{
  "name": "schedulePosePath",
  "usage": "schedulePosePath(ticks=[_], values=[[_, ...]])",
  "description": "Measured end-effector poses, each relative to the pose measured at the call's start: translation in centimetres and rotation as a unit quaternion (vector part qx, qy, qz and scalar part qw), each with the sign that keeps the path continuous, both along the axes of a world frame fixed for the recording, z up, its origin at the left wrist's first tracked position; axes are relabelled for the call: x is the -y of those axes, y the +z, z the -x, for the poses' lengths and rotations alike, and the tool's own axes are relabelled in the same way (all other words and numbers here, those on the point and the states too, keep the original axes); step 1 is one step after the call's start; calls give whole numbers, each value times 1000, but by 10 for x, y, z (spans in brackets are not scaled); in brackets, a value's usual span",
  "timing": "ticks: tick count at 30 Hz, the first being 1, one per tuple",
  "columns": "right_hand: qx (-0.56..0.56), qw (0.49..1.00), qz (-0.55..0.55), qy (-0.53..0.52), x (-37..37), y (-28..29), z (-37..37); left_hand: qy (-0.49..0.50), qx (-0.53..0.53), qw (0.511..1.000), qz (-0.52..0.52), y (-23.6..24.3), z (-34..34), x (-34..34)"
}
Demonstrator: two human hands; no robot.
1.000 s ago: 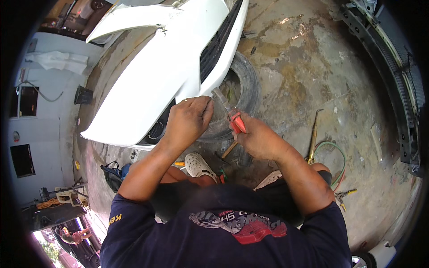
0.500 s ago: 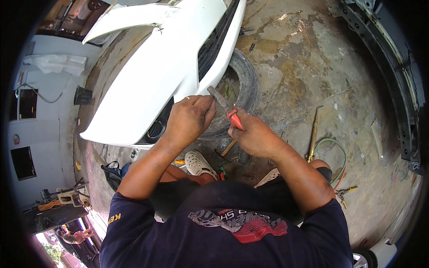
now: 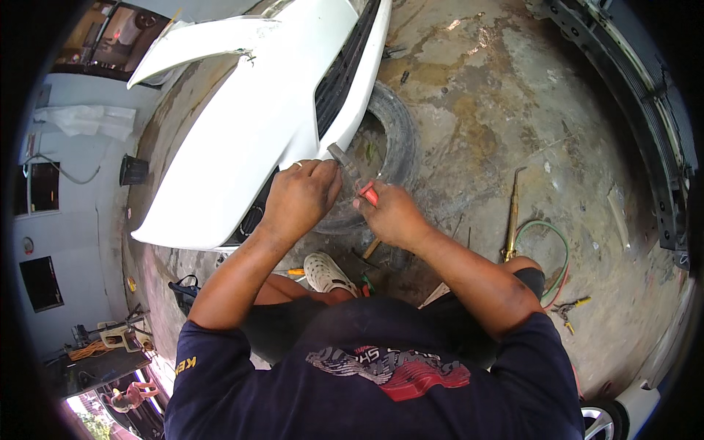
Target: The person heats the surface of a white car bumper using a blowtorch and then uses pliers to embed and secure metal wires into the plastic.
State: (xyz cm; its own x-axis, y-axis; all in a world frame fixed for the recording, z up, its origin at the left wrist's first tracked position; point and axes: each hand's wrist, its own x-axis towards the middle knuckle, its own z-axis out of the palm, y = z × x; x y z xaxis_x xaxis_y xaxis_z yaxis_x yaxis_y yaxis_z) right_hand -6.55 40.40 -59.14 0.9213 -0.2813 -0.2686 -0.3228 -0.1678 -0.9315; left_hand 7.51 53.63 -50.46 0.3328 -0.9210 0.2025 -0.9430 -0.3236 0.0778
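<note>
A large white car bumper (image 3: 235,139) lies across the upper left, with dark grille openings. My left hand (image 3: 299,198) is closed at its lower edge, knuckles up, gripping the bumper rim; the fingertips are hidden. Close beside it, my right hand (image 3: 394,216) is wrapped around the red handles of a pair of pliers (image 3: 343,160). The metal head of the pliers points up and left, at the bumper edge just past my left fingers. Whether the jaws touch the bumper I cannot tell.
A worn tire (image 3: 400,128) lies under the bumper on the stained concrete. To the right are a brass torch (image 3: 512,213), a green and red hose (image 3: 563,253) and locking pliers (image 3: 565,311). A car's exposed front frame (image 3: 636,81) stands at far right. A wooden handle (image 3: 372,248) lies near my feet.
The whole view has shifted slightly. My right hand and the pliers have moved a little left, closer to my left hand, and the red handle has turned. My left hand stays at the bumper edge.
</note>
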Motion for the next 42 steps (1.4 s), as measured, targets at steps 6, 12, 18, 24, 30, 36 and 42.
schedulePosePath(ticks=[6, 12, 18, 24, 30, 36, 42], values=[[-16, 995, -61, 81, 25, 31, 13, 92, -45, 994, 31, 0, -8, -5], [-24, 995, -1, 93, 24, 19, 13, 132, -113, 980, 101, -2, -13, -8], [11, 996, 8, 86, 20, 20, 14, 130, -103, 981, 99, -2, -10, -9], [34, 996, 5, 79, 17, 21, 15, 134, -112, 979, 103, 0, -5, -5], [34, 996, -7, 84, 19, 29, 15, 110, -95, 985, 89, -1, 1, -5], [13, 998, -23, 62, 19, 39, 15, 71, -82, 990, 86, 1, 6, -2], [14, 998, -32, 48, 18, 37, 15, 57, -69, 993, 71, 3, 10, 1]])
